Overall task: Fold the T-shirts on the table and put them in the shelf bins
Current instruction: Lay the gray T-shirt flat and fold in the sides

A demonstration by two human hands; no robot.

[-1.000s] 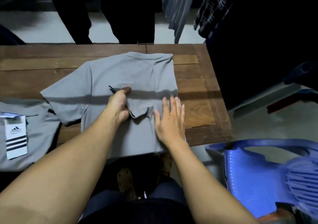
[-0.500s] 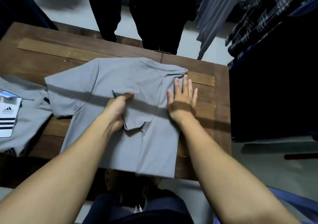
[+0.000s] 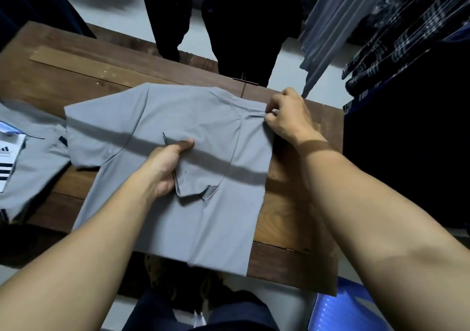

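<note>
Right hand (image 3: pixel 287 116) moved since 0.5 s ago: then flat on the shirt's right edge with fingers spread, now at the far right corner, 1 o'clock, fingers curled and pinching the cloth.

Nearest, 5 o'clock: corner of a blue plastic chair (image 3: pixel 351 307). At 6 o'clock, the wearer's dark trousers (image 3: pixel 229 315).

Centre: grey T-shirt (image 3: pixel 203 116) lies flat on the wooden table (image 3: pixel 76 76), its near hem hanging just over the table's near edge. 1 sleeve spreads out toward 9 o'clock. The other side is folded in, giving a straight right edge.

Left hand (image 3: pixel 165 167), centre: thumb on top of a folded flap in the shirt's middle, fingers tucked under it, gripping. Fabric bunches into small creases where the right hand pinches.

At 9 o'clock: a 2nd grey shirt (image 3: pixel 33 175), touching the table's left end, with a white striped card tag (image 3: pixel 7 162) on it.

Beyond the far table edge, 12 o'clock: 2 dark trouser legs (image 3: pixel 244 25), standing. At 1 to 2 o'clock: hanging grey cloth (image 3: pixel 328 25) and plaid garments (image 3: pixel 407 38).
</note>
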